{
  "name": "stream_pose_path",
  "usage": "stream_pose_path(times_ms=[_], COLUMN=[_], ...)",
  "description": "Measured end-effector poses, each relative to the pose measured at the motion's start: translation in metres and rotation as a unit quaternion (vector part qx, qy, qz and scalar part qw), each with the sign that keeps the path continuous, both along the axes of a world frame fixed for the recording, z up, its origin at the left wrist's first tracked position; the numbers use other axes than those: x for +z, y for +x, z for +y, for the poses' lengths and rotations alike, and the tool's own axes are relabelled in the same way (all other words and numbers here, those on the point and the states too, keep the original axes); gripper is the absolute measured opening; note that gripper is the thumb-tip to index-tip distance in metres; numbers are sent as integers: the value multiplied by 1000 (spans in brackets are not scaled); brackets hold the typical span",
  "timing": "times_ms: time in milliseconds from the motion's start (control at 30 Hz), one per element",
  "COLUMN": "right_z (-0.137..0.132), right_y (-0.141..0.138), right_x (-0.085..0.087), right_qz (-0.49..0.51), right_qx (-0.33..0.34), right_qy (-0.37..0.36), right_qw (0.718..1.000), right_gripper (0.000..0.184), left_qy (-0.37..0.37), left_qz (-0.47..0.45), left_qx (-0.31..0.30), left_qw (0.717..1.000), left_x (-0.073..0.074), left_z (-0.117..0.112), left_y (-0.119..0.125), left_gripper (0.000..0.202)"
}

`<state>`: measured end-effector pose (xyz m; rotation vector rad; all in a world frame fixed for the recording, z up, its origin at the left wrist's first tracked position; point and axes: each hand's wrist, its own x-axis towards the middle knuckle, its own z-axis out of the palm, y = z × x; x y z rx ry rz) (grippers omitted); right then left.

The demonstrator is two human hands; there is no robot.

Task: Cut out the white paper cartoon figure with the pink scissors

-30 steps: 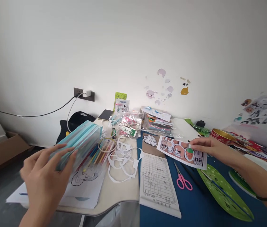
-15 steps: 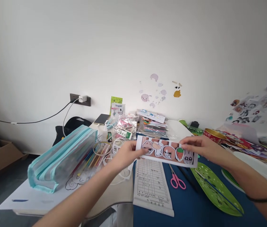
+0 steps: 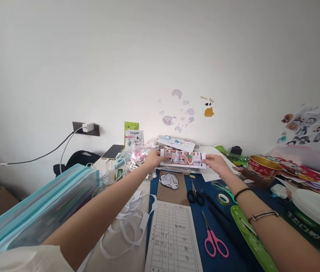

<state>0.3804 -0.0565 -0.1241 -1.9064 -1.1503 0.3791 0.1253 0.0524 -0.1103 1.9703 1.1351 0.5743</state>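
Note:
Both arms reach far out over the table. My left hand (image 3: 152, 159) pinches the left end of a cartoon sticker strip (image 3: 183, 158), and my right hand (image 3: 215, 163) pinches its right end. The strip shows brown and pink figures, a carrot and a rabbit. It is held level just above a pile of clear plastic packets (image 3: 177, 145) near the wall. Below the strip lies a brown card with a black-and-white cutout (image 3: 169, 181).
Black scissors (image 3: 195, 195) and pink scissors (image 3: 213, 237) lie on the blue mat (image 3: 222, 223), beside a lined form (image 3: 172, 238) and a green tape roll (image 3: 223, 198). White paper offcuts (image 3: 133, 219), a turquoise pencil case (image 3: 35, 211), a phone (image 3: 112, 151), a gold tin (image 3: 263, 165).
My left hand left the pencil case and took the strip's left end. Both hands carried the strip away from me toward the wall, and the view moved forward over the table.

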Motion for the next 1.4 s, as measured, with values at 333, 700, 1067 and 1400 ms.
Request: stream_pose_path(times_ms=[333,700,1067,1400], right_z=[-1,-8,-40,-131], right_y=[10,-5,-12,-43], right_x=[-14,-1,6,-12], right_qz=[-34,-157,-257,-274], right_qx=[16,-35,-30,64], right_qy=[-61,-129,-151,-114], right_qw=[997,978,954,953], right_gripper=[15,15,14,16], left_qy=[97,137,193,273], left_qz=[91,134,193,194], left_qx=[29,71,70,21], left_qw=[991,979,959,942], left_x=[-10,-8,-6,2], left_z=[13,9,0,-19], left_y=[1,2,0,-11], left_gripper=[23,28,28,26])
